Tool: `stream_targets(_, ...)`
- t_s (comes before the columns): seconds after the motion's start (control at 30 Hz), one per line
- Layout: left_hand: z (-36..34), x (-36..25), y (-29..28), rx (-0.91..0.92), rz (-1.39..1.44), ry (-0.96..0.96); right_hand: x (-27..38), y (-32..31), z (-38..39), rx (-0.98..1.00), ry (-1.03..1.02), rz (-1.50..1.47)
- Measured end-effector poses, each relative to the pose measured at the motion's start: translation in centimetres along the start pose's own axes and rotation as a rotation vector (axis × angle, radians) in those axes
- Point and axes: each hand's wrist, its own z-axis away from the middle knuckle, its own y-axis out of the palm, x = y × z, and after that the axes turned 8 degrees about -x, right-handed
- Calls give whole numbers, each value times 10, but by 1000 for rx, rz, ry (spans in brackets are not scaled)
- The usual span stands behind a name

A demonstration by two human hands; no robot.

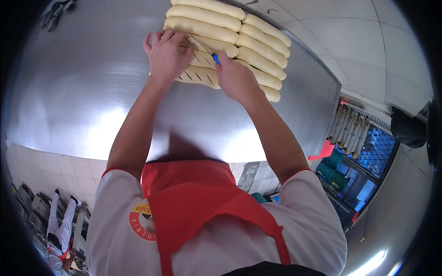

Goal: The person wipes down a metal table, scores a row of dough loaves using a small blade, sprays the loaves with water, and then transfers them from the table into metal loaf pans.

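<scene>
Dough point(224, 47) apparently under left hand point(168, 53).

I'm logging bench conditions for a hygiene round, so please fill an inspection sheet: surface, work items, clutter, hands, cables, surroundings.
Surface: metal table, shiny, with bright reflections.
Work items: pale dough rolls in two columns; the nearest on the left bear diagonal cuts.
Clutter: small dark objects at the table's far left; kind unclear.
Left hand: fingers spread, on the dough rolls.
Right hand: closed on a blue-handled blade at the left column.
Cables: a thin dark line at right may be one; cannot tell.
Surroundings: pale tiles, green containers at right, another person at lower left.
</scene>
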Motion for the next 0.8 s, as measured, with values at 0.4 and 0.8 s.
stream_targets(0.4,7,-28,17,7,-44,16,-51,-2,26,10,27,40)
stream_targets(0.8,7,-46,25,35,83,62,-83,-34,53,62,145,76)
